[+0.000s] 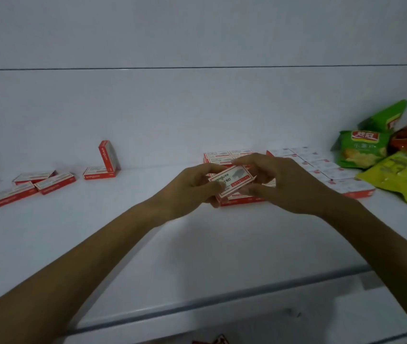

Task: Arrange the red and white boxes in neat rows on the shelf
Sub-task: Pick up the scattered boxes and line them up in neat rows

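We see a wide white shelf [98,232] that fills most of the view, with a pale back wall [197,108] behind it. At 3 o'clock lies a heap of snack bags [383,157] — green, yellow and one red. Just left of the bags lie the neat rows [321,167] of red and white boxes, flat and side by side, running from the wall toward us.

Far off at 9 o'clock sit the loose boxes [33,184], a few lying flat and crooked, some touching (they make no row). A bit closer to the middle, one standing box [107,156] is up on its end, touching a flat box [99,172].

In the middle two bare arms reach in and meet. The left hand [192,187] and the right hand [279,182] both pinch the held box [232,181] — one at each end, fingers curled round it. It is tilted, its white printed face toward us, up in the air just over the front of the rows.
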`<state>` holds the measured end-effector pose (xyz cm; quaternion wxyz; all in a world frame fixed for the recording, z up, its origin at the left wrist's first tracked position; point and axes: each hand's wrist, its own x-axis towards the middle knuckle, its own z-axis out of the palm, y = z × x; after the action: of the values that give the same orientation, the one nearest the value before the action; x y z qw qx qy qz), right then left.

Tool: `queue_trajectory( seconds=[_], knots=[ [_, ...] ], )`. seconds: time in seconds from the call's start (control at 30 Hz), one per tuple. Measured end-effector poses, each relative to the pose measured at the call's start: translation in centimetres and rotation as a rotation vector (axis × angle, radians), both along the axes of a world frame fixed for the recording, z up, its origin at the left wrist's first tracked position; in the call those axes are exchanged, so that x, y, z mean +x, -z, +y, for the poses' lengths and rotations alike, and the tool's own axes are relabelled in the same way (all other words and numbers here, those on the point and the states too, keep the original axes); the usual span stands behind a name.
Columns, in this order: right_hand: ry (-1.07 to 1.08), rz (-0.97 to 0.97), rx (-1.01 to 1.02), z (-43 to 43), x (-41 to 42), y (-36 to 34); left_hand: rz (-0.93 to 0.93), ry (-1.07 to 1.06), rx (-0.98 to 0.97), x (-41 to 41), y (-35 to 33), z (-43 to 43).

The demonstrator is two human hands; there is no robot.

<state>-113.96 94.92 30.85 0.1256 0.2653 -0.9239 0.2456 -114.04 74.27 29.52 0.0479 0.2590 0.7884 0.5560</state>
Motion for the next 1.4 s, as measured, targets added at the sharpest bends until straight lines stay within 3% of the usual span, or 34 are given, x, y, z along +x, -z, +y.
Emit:
queue_trajectory(
  seconds=[0.3, 0.5, 0.6, 0.67, 0.77, 1.4],
  knots=[
    [-0.02, 0.016, 0.138, 4.2, -4.5, -0.3, 0.257, -0.535, -0.453, -1.4, 3.9, 1.1],
    [-0.014, -0.045, 0.242, 2.6, -8.2, 1.0, 0.461, -0.571, -0.717, -1.9, 5.5, 1.2],
    [0.017, -0.042, 0.338, 1.8, -9.0, 2.1, 0.485, -0.548, -0.718, -2.0, 5.8, 1.2],
    [0.024, 0.08, 0.385, 1.7, -8.0, 2.2, 0.463, -0.539, -0.711, -2.2, 5.8, 1.1],
    [-0.102, 0.187, 0.365, 1.9, -5.9, 3.0, 0.416, -0.513, -0.712, -2.5, 5.9, 1.0],
    [-0.108, -0.011, 0.237, 1.1, -7.2, 5.1, 0.352, -0.489, -0.677, -2.2, 5.6, 1.1]
  ],
)
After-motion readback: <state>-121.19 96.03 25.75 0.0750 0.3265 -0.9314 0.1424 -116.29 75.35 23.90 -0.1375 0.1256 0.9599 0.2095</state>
